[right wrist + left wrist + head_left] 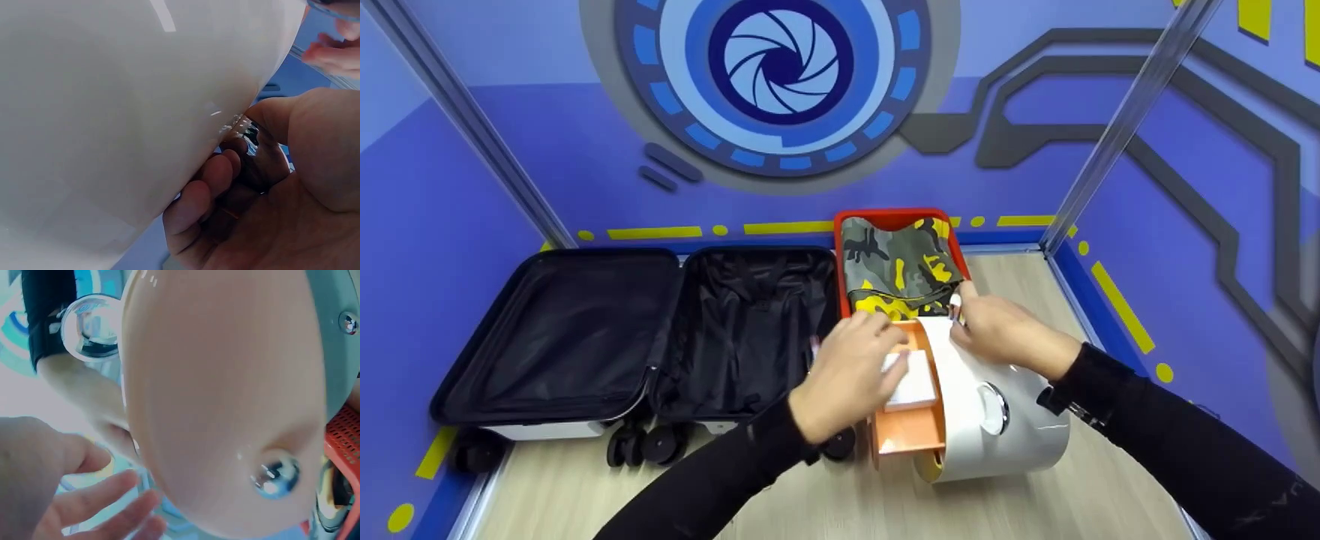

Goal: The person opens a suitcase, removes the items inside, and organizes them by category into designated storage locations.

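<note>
Holding a shiny knob (247,135) with thumb and curled fingers, the person's right hand (1005,334) is at the far part of a big white case (1020,454). The left hand (851,367) is on the other side, over an orange drawer (911,439) that sticks out of the case's left side. The two hands are apart, with part of the case between them. The left fingers are loose and spread, and they do not grip anything. A small white box (916,386) sits inside the drawer, and the left thumb is over its edge. One cannot tell if the thumb touches it.

The case is on a pale wood floor (810,510), to the right of the middle. It is smooth and round, and a round knob with a shiny rim (994,409) is on its near part. The left wrist view shows a big peach front (225,382) with a shiny ball (275,481) on it.

Behind the drawer is a red basket (889,214) with folded cloth (892,262) in it, spotted grey, black and yellow. To the left, a black suitcase (562,337) lies wide open, with its black wheels (664,444) on the near side. Blue walls (555,150) with yellow marks stand around it all.
</note>
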Demonstrator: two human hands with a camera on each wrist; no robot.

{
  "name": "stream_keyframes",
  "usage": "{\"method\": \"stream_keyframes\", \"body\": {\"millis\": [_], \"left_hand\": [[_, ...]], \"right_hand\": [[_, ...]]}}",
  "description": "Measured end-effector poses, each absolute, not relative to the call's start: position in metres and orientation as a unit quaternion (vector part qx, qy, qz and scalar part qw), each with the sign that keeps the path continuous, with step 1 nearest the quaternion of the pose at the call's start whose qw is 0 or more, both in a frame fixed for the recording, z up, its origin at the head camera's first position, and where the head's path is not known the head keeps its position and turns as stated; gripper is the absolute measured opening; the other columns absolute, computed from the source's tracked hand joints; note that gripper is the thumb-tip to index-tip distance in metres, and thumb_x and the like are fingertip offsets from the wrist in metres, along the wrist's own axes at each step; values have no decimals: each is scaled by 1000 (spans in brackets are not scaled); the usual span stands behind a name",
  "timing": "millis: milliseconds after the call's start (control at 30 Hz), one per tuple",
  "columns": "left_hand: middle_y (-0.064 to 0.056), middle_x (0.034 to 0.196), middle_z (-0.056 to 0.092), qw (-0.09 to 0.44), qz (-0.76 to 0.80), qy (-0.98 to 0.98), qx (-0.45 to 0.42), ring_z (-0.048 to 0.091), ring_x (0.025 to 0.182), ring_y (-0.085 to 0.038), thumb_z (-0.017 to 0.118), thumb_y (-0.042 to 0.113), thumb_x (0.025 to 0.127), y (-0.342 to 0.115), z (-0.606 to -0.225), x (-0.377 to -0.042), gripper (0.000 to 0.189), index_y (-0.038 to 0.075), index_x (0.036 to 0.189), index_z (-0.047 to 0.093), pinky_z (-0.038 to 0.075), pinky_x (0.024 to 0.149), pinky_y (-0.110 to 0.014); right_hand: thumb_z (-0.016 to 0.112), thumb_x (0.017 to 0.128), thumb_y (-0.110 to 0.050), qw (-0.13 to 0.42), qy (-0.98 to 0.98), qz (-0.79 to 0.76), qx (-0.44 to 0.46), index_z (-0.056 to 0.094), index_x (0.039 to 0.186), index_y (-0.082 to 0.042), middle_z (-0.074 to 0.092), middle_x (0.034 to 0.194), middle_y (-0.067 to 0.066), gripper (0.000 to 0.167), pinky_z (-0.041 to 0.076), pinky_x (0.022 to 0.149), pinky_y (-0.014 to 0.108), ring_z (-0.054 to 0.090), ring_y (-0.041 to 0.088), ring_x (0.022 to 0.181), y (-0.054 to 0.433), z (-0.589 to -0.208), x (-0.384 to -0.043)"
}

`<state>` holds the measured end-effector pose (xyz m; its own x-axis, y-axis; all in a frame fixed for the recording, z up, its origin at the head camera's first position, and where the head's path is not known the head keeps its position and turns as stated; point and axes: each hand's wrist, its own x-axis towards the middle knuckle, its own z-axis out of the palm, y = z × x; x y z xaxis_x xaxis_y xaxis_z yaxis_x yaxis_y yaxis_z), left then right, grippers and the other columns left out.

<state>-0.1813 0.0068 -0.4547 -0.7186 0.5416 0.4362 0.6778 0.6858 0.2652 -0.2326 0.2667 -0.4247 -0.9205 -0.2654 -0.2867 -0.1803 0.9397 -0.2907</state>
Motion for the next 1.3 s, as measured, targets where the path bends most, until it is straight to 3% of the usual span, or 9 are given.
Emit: {"method": "stream_keyframes", "body": {"millis": [133, 267, 533, 867, 1100, 1300], "left_hand": [[4, 103, 70, 171, -289, -893, -300, 64, 85, -13, 67, 19, 104, -12, -463, -183, 11, 17, 111, 76, 56, 72, -31], [5, 101, 68, 163, -318, -891, -280, 63, 79, -11, 67, 16, 104, -30, -483, -182, 8, 19, 110, 70, 55, 69, -31], [4, 102, 75, 77, -354, -890, -276, 61, 73, 0, 70, 23, 107, -45, -520, -170, 15, 17, 119, 76, 52, 67, -20], [4, 100, 77, 63, -387, -880, -270, 67, 74, -2, 75, 21, 103, -38, -525, -172, 13, 16, 114, 78, 54, 68, -19], [0, 106, 80, 52, -399, -871, -281, 71, 82, -5, 74, 18, 104, -23, -522, -176, 15, 13, 117, 79, 57, 73, -19], [2, 106, 80, 38, -412, -862, -293, 69, 82, 0, 74, 17, 104, -6, -523, -179, 15, 13, 117, 80, 57, 73, -15]], "right_hand": [[59, 106, -27, 157, 972, -123, -121, 39, 144, 8, 70, 96, 21, 56, 54, 62, 41, 68, 30, 76, 267, -424, -233], [60, 106, -27, 154, 972, -123, -126, 40, 141, 8, 70, 94, 21, 53, 55, 62, 41, 69, 30, 76, 267, -425, -233], [59, 107, -29, 170, 970, -128, -118, 38, 145, 7, 68, 91, 18, 57, 52, 58, 38, 67, 28, 70, 267, -426, -233], [60, 107, -29, 172, 969, -134, -113, 36, 148, 7, 69, 91, 17, 60, 54, 58, 38, 68, 28, 72, 268, -426, -233], [59, 105, -25, 153, 971, -130, -133, 42, 133, 4, 65, 83, 13, 44, 53, 62, 39, 68, 27, 72, 268, -426, -233], [59, 106, -27, 158, 970, -135, -127, 41, 135, 4, 67, 85, 15, 46, 53, 62, 39, 67, 28, 72, 268, -426, -233]]}}
